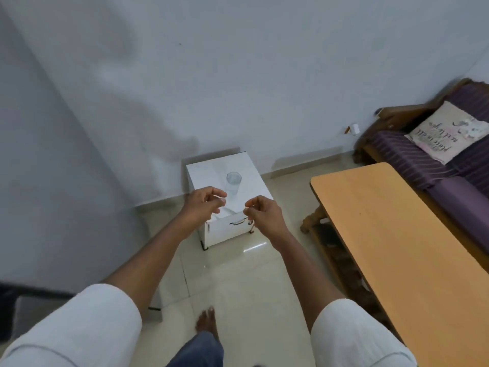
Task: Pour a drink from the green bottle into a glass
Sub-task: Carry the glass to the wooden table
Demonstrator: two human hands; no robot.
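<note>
A clear empty glass (233, 185) stands upright on top of a small white cabinet (209, 169) against the wall. My left hand (202, 206) hovers just in front of the glass, fingers curled and apart, holding nothing. My right hand (260, 211) is held out beside it over the cabinet's front edge, fingers loosely curled, also holding nothing. Both hands are apart from the glass. No green bottle is in view.
A long wooden table (391, 234) stands to the right, with a purple-cushioned sofa (428, 160) and a printed pillow (449, 132) behind it. The floor is glossy tile (238, 276). My bare foot (206, 321) is on it. Walls close in at left and behind.
</note>
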